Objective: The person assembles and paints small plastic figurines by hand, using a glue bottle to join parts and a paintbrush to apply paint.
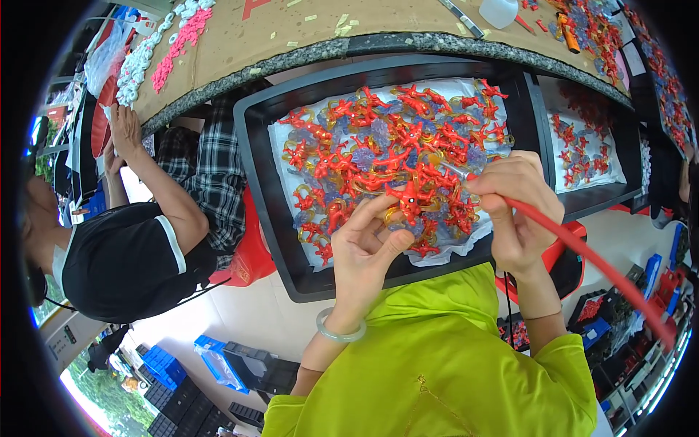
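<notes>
My left hand (368, 244) holds a small red figurine (410, 197) with clear yellow and purple parts, thumb and fingers pinching its base. My right hand (518, 197) grips a paintbrush (575, 244) like a pen. The brush has a long red handle and a metal ferrule, and its tip is near the held figurine; whether they touch I cannot tell. Both hands are over the near right half of a black tray (258, 175). A white sheet (280, 156) lines this tray, covered with many similar red figurines (371, 153).
A second black tray (601, 197) with more figurines adjoins on the right. Beyond lies a stone-edged worktable (291, 36) with a white bottle (499, 12) and small pieces. On the left a person in a black shirt (127, 258) works at the table. Red stools (247, 255) stand below.
</notes>
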{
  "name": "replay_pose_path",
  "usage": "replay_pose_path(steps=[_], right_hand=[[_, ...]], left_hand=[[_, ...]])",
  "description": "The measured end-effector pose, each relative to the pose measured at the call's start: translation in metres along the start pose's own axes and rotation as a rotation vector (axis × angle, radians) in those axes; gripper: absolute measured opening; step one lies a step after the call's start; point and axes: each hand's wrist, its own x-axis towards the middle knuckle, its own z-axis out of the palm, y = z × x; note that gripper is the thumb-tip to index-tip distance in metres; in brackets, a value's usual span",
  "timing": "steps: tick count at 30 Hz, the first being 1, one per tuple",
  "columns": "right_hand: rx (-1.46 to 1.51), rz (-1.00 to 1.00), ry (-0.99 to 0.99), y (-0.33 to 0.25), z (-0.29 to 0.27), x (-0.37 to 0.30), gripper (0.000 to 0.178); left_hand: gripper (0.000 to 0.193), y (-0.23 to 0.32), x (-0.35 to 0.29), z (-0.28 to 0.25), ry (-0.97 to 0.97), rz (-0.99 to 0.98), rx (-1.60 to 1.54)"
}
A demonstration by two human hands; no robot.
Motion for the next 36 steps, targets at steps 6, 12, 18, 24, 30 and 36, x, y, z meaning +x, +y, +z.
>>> replay_pose_path(steps=[6,12,18,24,30,36], right_hand=[[0.156,0.056,-0.002,0.009,-0.013,0.0,0.006],[-0.296,0.213,0.468,0.065,-0.081,-0.019,0.021],[-0.886,0.556,0.331,0.216,-0.205,-0.105,0.01],[-0.788,0.646,0.159,0.335,-0.207,-0.142,0.024],[-0.707,0.821,0.248,0.401,-0.181,-0.13,0.033],[-0.857,0.612,0.288,0.416,-0.192,-0.157,0.028]], left_hand=[[0.044,0.001,0.001,0.008,-0.054,-0.075,-0.087],[0.048,0.028,-0.003,0.001,0.142,0.409,0.686],[0.04,0.028,0.009,0.0,0.139,0.439,0.6],[0.033,0.022,0.009,0.009,0.149,0.401,0.565],[0.03,0.024,0.004,0.012,0.183,0.349,0.58],[0.024,0.021,0.003,0.012,0.176,0.307,0.494]])
